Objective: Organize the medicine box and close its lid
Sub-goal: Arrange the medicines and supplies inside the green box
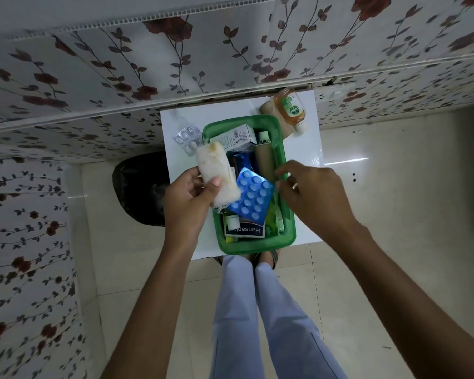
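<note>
The green medicine box (288,233) sits open on a small white table (312,138), filled with cartons, tubes and a Hansaplast pack (245,231). My left hand (188,199) grips a stained white gauze roll (218,172) over the box's left rim. A blue blister pack of tablets (252,196) lies tilted on top of the contents, next to the roll. My right hand (312,192) hovers over the box's right rim with fingers spread, holding nothing. No lid is visible.
A silver blister strip (186,138) lies on the table left of the box. A Dettol bottle (290,108) and a tan roll (268,108) lie behind it. A black bin (140,190) stands on the floor to the left. Floral wall panels surround the corner.
</note>
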Demonstrator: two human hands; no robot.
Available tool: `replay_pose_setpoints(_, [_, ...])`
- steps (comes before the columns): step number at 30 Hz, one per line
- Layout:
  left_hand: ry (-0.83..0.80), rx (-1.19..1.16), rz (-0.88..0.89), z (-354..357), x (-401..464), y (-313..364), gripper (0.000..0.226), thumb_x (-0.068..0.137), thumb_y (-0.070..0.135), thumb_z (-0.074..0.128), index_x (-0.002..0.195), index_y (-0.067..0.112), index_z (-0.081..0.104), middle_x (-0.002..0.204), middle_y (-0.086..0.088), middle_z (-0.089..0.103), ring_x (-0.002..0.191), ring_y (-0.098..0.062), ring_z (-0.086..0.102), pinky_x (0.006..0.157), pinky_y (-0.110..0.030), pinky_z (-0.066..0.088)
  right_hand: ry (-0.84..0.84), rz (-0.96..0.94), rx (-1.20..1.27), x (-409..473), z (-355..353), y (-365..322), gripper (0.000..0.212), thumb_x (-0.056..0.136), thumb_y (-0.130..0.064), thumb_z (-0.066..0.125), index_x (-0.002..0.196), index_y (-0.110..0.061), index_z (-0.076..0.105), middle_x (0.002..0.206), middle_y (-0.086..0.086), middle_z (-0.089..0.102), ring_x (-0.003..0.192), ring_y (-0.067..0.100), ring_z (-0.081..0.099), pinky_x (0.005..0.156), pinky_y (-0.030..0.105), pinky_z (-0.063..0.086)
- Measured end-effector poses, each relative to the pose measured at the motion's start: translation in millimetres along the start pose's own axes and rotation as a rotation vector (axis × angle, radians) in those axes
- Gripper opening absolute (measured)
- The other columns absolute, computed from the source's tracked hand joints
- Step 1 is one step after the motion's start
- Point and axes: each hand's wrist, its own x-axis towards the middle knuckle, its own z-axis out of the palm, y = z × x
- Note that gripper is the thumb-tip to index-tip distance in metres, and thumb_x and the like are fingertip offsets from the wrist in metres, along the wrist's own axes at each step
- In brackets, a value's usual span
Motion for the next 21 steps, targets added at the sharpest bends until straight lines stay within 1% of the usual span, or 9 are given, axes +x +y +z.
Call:
replay_pose_setpoints(2, [0.017, -0.012, 0.003, 1.0, -1.1, 0.2, 0.022, 0.08, 0.013, 0.067, 0.086, 0.033, 0.063, 0.077, 0.007, 0.068, 0.065, 0.003, 0.064, 0.059, -0.018, 0.053, -0.077, -0.105, -0.009, 9.4, 8.8, -4.5, 0.038, 0.084, -0.026, 0.058, 0.12, -0.014, 0.055, 0.11, 0.012, 0.067, 0.1, 0.031, 0.06, 0.082, 0.036, 0.049])
replay_pose_setpoints(4, [0.045, -0.02, 0.001, 1.3, -1.5, 0.4, 0.02, 0.081, 0.014, 0.067, 0.087, 0.033, 0.063, 0.08, 0.007, 0.068, 0.069, 0.002, 0.065, 0.063, -0.021, 0.054, -0.24, -0.171, -0.074, 17.1, 26.2, -12.3, 0.069, 0.081, -0.036, 0.062, 0.138, -0.009, 0.034, 0.135, 0.015, 0.05, 0.121, 0.031, 0.045, 0.098, 0.037, 0.04])
replay_pose_setpoints(6, [0.061, -0.026, 0.003, 0.9, -1.6, 0.7, 0.019, 0.081, 0.014, 0.067, 0.089, 0.031, 0.063, 0.082, 0.006, 0.068, 0.071, 0.001, 0.066, 0.064, -0.021, 0.054, -0.329, -0.213, -0.257, 20.5, 44.7, -17.0, 0.091, 0.077, -0.046, 0.063, 0.143, -0.005, 0.017, 0.145, 0.017, 0.035, 0.128, 0.033, 0.036, 0.106, 0.041, 0.033])
replay_pose_setpoints(9, [0.057, -0.026, 0.012, -1.0, -2.7, 0.8, 0.018, 0.082, 0.013, 0.066, 0.091, 0.028, 0.063, 0.081, 0.006, 0.068, 0.069, 0.003, 0.066, 0.061, -0.016, 0.053, -0.268, -0.263, -0.471, 20.8, 56.7, -17.5, 0.078, 0.082, -0.029, 0.058, 0.142, -0.003, 0.017, 0.142, 0.022, 0.033, 0.123, 0.037, 0.037, 0.1, 0.044, 0.034])
replay_pose_setpoints(13, [0.041, -0.012, -0.002, -5.6, -4.2, -0.7, 0.019, 0.082, 0.013, 0.066, 0.096, 0.024, 0.063, 0.081, 0.005, 0.068, 0.069, 0.001, 0.065, 0.063, -0.019, 0.055, -0.242, -0.404, -0.529, 15.8, 51.1, -9.0, 0.062, 0.082, -0.009, 0.046, 0.139, -0.006, 0.022, 0.135, 0.021, 0.037, 0.118, 0.037, 0.039, 0.097, 0.044, 0.034])
replay_pose_setpoints(15, [0.024, -0.013, -0.012, -6.6, -4.5, -1.0, 0.018, 0.082, 0.014, 0.066, 0.097, 0.023, 0.063, 0.082, 0.005, 0.069, 0.07, 0.001, 0.067, 0.061, -0.017, 0.054, -0.281, -0.507, -0.573, 9.4, 44.9, -1.7, 0.056, 0.09, -0.019, 0.041, 0.141, -0.008, 0.022, 0.141, 0.018, 0.034, 0.122, 0.036, 0.038, 0.102, 0.046, 0.032])
replay_pose_setpoints(17, [0.007, 0.01, -0.013, -5.5, -4.9, -1.2, 0.018, 0.082, 0.015, 0.066, 0.094, 0.028, 0.064, 0.082, 0.007, 0.07, 0.071, 0.0, 0.067, 0.06, -0.019, 0.055, -0.411, -0.566, -0.608, 2.0, 36.0, 5.1, 0.061, 0.09, -0.043, 0.042, 0.14, -0.01, 0.03, 0.147, 0.015, 0.03, 0.13, 0.034, 0.032, 0.108, 0.045, 0.026])
replay_pose_setpoints(19, [-0.022, 0.05, -0.028, -2.8, -4.5, -3.2, 0.018, 0.083, 0.016, 0.065, 0.093, 0.03, 0.064, 0.083, 0.005, 0.07, 0.076, -0.008, 0.068, 0.066, -0.029, 0.058, -0.516, -0.601, -0.645, -2.2, 25.5, 7.0, 0.065, 0.088, -0.059, 0.033, 0.132, -0.013, 0.046, 0.147, 0.008, 0.035, 0.138, 0.03, 0.023, 0.113, 0.043, 0.018])
replay_pose_setpoints(21, [-0.073, 0.117, -0.049, 3.4, -6.1, -4.3, 0.014, 0.081, 0.021, 0.065, 0.09, 0.031, 0.064, 0.085, -0.002, 0.07, 0.082, -0.021, 0.067, 0.076, -0.044, 0.058, -0.502, -0.642, -0.537, -3.9, 15.5, 6.3, 0.055, 0.092, -0.053, 0.03, 0.119, -0.015, 0.059, 0.133, 0.005, 0.053, 0.132, 0.026, 0.035, 0.109, 0.038, 0.029])
